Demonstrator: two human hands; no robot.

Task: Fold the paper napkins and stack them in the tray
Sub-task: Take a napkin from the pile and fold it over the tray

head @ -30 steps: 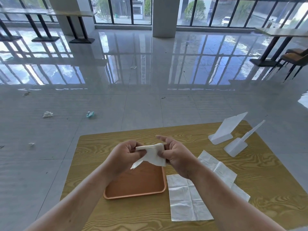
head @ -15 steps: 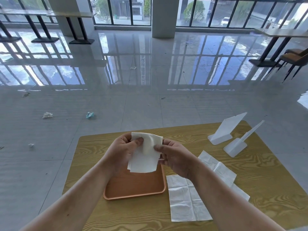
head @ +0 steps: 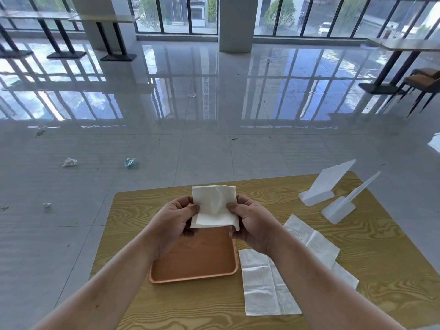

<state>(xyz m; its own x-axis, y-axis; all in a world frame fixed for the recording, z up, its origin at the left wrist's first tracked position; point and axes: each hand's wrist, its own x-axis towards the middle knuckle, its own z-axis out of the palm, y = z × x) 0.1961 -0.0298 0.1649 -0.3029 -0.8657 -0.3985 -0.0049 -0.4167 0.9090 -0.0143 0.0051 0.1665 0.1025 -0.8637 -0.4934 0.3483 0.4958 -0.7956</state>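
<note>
Left hand: pinched closed on the left edge of the folded napkin, thumb on the near face, fingers behind.
Right hand: closed on the napkin's right edge the same way, thumb in front, lower fingers curled under the bottom corner.
Folded napkin: held upright between both hands, above the far end of the tray, not touching it.
Tray: orange, on the wooden table; no napkins visible in it.
Unfolded napkins: lie flat on the table just right of the tray.
White stands: two, at the table's far right corner.
</note>
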